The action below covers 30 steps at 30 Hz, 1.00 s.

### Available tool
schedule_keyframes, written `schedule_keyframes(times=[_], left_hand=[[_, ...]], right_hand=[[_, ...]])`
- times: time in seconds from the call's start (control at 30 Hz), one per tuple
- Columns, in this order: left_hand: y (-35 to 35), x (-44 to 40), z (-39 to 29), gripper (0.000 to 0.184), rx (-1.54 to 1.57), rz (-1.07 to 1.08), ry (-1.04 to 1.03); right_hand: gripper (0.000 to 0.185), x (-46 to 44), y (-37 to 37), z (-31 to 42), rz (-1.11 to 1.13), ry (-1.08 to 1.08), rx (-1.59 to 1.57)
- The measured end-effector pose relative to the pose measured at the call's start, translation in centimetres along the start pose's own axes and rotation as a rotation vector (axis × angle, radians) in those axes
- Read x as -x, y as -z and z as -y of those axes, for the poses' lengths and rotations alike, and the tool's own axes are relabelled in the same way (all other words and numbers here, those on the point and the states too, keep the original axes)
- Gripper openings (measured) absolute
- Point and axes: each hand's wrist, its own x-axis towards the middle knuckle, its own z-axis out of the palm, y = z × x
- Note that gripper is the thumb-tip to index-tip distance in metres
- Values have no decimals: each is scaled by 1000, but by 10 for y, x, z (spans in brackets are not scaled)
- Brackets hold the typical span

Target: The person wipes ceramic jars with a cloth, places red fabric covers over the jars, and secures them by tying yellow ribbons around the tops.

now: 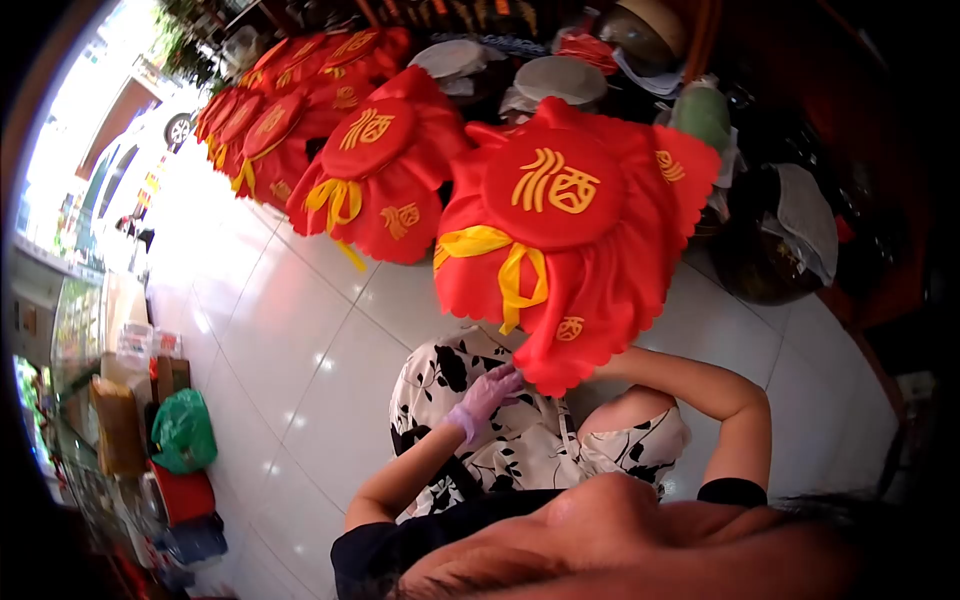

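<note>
A large jar wears a red cloth cover (600, 270) with gold characters, a round flat top and a scalloped hem. A yellow ribbon (522, 275) is tied in a bow round its neck. My left hand (488, 394), in a thin purple glove, is at the hem nearest me. Its fingers reach out towards the cloth's edge, and the tips are partly covered. My right forearm (680, 378) comes in from the right and runs under the same hem. The cloth hides my right hand, so its fingers do not show.
Another red-covered jar (385, 150) stands to the left, with several more behind it. Dark jars with grey lids (560, 80) line the back, and one dark jar (765, 240) stands right. A green bag (184, 430) lies left on the tiled floor (290, 340).
</note>
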Motion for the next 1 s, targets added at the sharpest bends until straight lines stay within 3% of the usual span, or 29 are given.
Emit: schedule_keyframes(times=[0.07, 0.13, 0.2, 0.23, 0.27, 0.3, 0.33, 0.37, 0.4, 0.43, 0.47, 0.5, 0.53, 0.57, 0.6, 0.63, 0.67, 0.7, 0.77, 0.8, 0.87, 1.0], left_hand=[[-4, -8, -3, 34, 173, 10, 52], [-7, -7, -24, 41, 741, 313, -8], [-3, 0, -44, 40, 722, 315, -180], [14, -23, -22, 40, 1043, 322, 89], [5, -54, 5, 40, 1069, 307, 72], [-24, -96, 33, 40, 849, -135, -113], [-20, -45, -15, 39, 931, -53, 113], [-16, 7, -66, 37, 1011, 13, 346], [-6, -14, -39, 36, 1087, 211, 254], [-1, -35, -13, 36, 1152, 412, 150], [-3, -35, -14, 34, 1038, 156, 61], [5, -29, -20, 34, 1059, 159, 52], [19, -17, -32, 35, 1059, 102, -37], [26, -8, -41, 35, 1052, 43, -119], [23, -6, -47, 35, 1066, 38, -111], [14, -7, -56, 37, 823, -279, -304], [5, -12, -63, 39, 549, -580, -491], [-7, -23, -48, 42, 249, -506, -843], [-35, -31, -40, 42, -275, -624, -1088], [-32, -33, -46, 42, -271, -628, -1094], [-25, -38, -57, 40, -846, -721, -1157], [16, -51, -125, 35, -962, -639, -1176]], right_hand=[[38, -7, 13, 27, 32, 131, 130], [38, -21, 19, 55, 12, 264, 279], [38, -48, 18, 88, -74, 402, 459], [38, -63, 19, 101, -156, 469, 550], [39, -78, 20, 110, -248, 517, 630], [39, -92, 25, 109, -354, 556, 700], [39, -106, 29, 107, -464, 587, 769], [39, -126, 29, 90, -525, 484, 855], [38, -144, 30, 69, -586, 380, 945], [34, -150, 44, 64, -570, 248, 805], [26, -146, 70, 65, -489, 235, 832], [20, -140, 103, 72, -339, 162, 594], [16, -135, 116, 67, -685, 361, 282], [11, -128, 130, 75, -914, 344, 131], [16, -119, 143, 80, -939, 128, 27], [22, -122, 152, 62, -1159, 180, 128], [28, -123, 155, 48, -1149, 182, -103], [28, -122, 152, 32, -1150, 188, -99], [31, -118, 144, 9, -999, -88, -524], [31, -114, 146, 9, -999, -82, -519], [35, -103, 146, 9, -934, -140, -704], [36, -104, 138, 16, -1016, -87, -611]])
